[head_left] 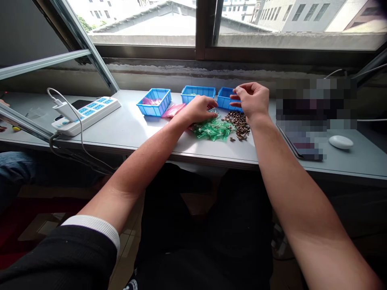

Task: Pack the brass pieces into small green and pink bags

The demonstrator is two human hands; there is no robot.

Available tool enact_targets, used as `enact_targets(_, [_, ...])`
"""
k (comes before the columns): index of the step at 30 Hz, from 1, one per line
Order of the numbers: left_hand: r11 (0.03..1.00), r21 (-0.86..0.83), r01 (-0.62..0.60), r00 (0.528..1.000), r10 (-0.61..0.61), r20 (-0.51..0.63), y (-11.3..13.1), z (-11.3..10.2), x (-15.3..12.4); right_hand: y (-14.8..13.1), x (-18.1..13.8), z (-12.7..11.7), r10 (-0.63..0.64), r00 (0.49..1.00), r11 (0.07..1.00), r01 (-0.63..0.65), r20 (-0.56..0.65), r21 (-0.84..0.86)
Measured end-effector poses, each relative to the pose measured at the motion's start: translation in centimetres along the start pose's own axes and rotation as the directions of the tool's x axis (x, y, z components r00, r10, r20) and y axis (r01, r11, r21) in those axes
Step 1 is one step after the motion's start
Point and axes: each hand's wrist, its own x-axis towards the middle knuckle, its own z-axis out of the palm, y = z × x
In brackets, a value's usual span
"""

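My left hand (202, 109) is bent over a heap of small green plastic bags (213, 129), fingers curled down. Something clear and shiny, perhaps a small bag, shows at its fingertips; I cannot make out its kind. Raised in front of the right blue bin (224, 98), my right hand (253, 98) has its thumb and forefinger pinched; whatever they hold is too small or hidden. Below it lies a pile of small brass-coloured metal parts (241, 127) that look like screws, beside the green bags. Pink bags (173, 110) lie left of my left hand.
A left blue bin (154, 109) holds pink bags; a middle blue bin (198, 89) stands behind my left hand. A white power strip (90, 114) with a cable is at left, near a metal frame (93, 56). A white mouse (341, 142) lies at right.
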Motion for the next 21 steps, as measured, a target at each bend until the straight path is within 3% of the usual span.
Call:
enact_targets(7, [0.979, -0.205, 0.021, 0.984, -0.056, -0.170, 1.9, -0.1, 0.5, -1.6, -1.4, 0.8, 0.029, 0.995, 0.999, -0.025, 0.099, -0.045])
enact_targets(14, [0.949, -0.316, 0.007, 0.963, -0.091, -0.254, 2.8, -0.2, 1.0, -3.3, -3.0, 0.8, 0.043, 0.960, 0.999, -0.036, 0.277, -0.029])
enact_targets(21, [0.904, -0.415, 0.103, 0.954, -0.209, -0.217, 3.0, -0.2, 1.2, -2.7, -2.5, 1.1, 0.050, 0.979, 0.999, -0.051, 0.197, -0.004])
